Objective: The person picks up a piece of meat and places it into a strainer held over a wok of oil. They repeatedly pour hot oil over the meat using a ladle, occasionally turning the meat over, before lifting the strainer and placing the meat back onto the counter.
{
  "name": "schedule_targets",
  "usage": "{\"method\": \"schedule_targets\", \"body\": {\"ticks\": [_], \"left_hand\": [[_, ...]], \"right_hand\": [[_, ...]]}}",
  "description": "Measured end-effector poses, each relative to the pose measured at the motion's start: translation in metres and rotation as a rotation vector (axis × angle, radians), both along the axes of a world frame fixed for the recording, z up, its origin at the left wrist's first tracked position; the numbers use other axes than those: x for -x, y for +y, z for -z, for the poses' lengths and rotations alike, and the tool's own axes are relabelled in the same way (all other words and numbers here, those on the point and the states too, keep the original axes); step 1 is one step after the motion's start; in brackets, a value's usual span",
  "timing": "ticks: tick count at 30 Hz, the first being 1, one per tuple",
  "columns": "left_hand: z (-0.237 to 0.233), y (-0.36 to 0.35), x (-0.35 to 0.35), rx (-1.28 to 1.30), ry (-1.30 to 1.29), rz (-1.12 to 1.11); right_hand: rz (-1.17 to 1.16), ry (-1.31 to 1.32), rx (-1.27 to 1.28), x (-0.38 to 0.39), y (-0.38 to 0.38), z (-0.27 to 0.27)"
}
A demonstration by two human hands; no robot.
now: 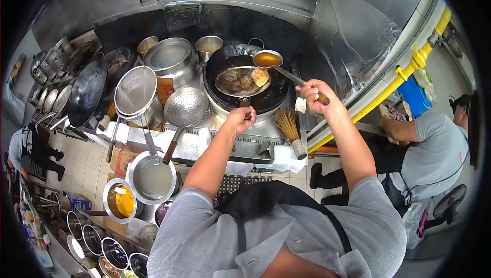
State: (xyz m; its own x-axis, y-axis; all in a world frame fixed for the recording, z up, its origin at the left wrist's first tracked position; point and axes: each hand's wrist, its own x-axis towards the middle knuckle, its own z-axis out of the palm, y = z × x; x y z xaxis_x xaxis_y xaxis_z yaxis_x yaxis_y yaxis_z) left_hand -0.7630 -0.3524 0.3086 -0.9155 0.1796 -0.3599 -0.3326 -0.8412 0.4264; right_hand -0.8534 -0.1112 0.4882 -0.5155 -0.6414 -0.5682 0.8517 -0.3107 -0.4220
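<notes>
My left hand is closed around the short wooden handle of a round metal skimmer, held over the black wok. On the skimmer lies a golden-brown piece of food, towards its right side. Its brownish middle is hard to make out. My right hand grips a long-handled ladle near the wooden end. Amber liquid fills the ladle's bowl, which is level above the wok's back right part, just beyond the food.
Left of the wok stand a large lidded pot, a mesh strainer and a perforated skimmer. A bamboo brush lies at the front right. Yellow pipe runs along the right. One person works at right, another at far left.
</notes>
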Motion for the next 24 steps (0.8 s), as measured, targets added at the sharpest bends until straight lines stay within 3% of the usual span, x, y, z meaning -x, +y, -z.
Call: {"method": "schedule_targets", "body": {"ticks": [7,12,18,24], "left_hand": [[-0.002,0.01,-0.008,0.154,0.029,0.063],[-0.004,0.003,-0.009,0.263,0.012,0.008],[-0.004,0.002,-0.016,0.626,-0.102,-0.073],[-0.002,0.007,-0.021,0.607,-0.073,-0.098]], "right_hand": [[0.018,-0.024,-0.012,0.001,0.011,0.001],[-0.097,0.233,-0.241,-0.01,0.013,0.002],[-0.126,0.261,-0.246,-0.013,0.01,0.0],[-0.166,0.384,-0.294,-0.008,0.011,-0.011]]}}
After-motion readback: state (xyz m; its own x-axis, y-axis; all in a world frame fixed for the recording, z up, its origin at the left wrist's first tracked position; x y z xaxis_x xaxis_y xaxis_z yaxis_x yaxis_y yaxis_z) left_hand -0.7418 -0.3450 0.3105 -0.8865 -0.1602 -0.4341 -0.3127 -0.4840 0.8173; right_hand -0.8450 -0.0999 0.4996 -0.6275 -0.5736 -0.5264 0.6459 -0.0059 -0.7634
